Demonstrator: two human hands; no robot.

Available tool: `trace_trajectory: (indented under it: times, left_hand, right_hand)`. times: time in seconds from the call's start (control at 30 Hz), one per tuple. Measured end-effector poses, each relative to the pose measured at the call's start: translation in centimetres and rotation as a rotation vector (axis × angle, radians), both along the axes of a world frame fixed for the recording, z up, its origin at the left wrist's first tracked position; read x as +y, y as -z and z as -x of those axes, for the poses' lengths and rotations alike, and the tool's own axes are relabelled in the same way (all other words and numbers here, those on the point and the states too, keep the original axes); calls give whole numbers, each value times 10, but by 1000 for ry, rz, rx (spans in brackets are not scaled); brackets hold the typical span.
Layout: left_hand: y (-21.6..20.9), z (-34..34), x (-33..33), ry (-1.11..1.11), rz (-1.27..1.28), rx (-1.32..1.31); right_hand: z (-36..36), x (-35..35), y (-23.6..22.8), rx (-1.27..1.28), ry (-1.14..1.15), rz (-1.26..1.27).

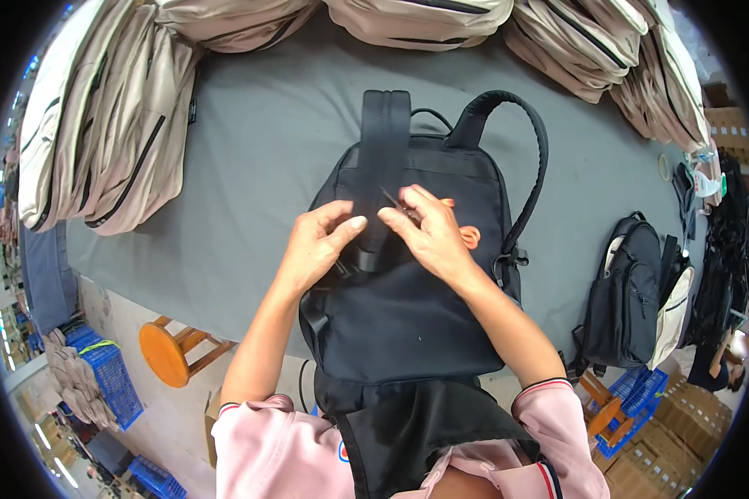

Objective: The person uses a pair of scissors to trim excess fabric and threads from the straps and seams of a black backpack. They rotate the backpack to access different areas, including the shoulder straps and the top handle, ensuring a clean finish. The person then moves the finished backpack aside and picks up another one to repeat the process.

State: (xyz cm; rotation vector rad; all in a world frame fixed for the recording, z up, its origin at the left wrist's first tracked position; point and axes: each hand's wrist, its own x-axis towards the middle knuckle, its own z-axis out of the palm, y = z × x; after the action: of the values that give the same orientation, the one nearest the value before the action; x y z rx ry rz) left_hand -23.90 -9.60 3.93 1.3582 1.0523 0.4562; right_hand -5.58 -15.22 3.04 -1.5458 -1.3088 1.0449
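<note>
A black backpack (408,324) lies on the grey-covered table in front of me, its back panel up. One padded shoulder strap (387,125) runs down its middle; the other strap (543,158) loops out to the right. At the left edge of the middle strap is my left hand (316,241), fingers curled and thumb tip on the strap. My right hand (437,237) is closed round small scissors with orange handles (469,237). Their dark blades point up and left over the strap, slightly blurred. The tips of some right fingers are hidden.
Stacks of beige bags (116,125) line the table's left and far edges, with more beige bags (578,41) at the far right. A black backpack (628,291) stands at the right edge. Beyond the table are a wooden stool (165,353) and a blue crate (112,374).
</note>
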Motion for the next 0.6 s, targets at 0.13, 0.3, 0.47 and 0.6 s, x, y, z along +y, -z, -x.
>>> trace_trajectory:
  times: [0.13, 0.3, 0.47, 0.6]
  left_hand:
    - [-42, -12, -6, 112, 122, -50]
    - [-42, -12, -40, 415, 190, 81]
    - [-47, -3, -66, 112, 247, -100]
    - [-74, 7, -89, 257, -128, 266]
  right_hand:
    - [1, -7, -38, 94, 154, -124]
    - [-6, -10, -68, 267, 235, -107]
    - [0, -26, -69, 238, 170, -105]
    - [7, -34, -75, 88, 76, -86]
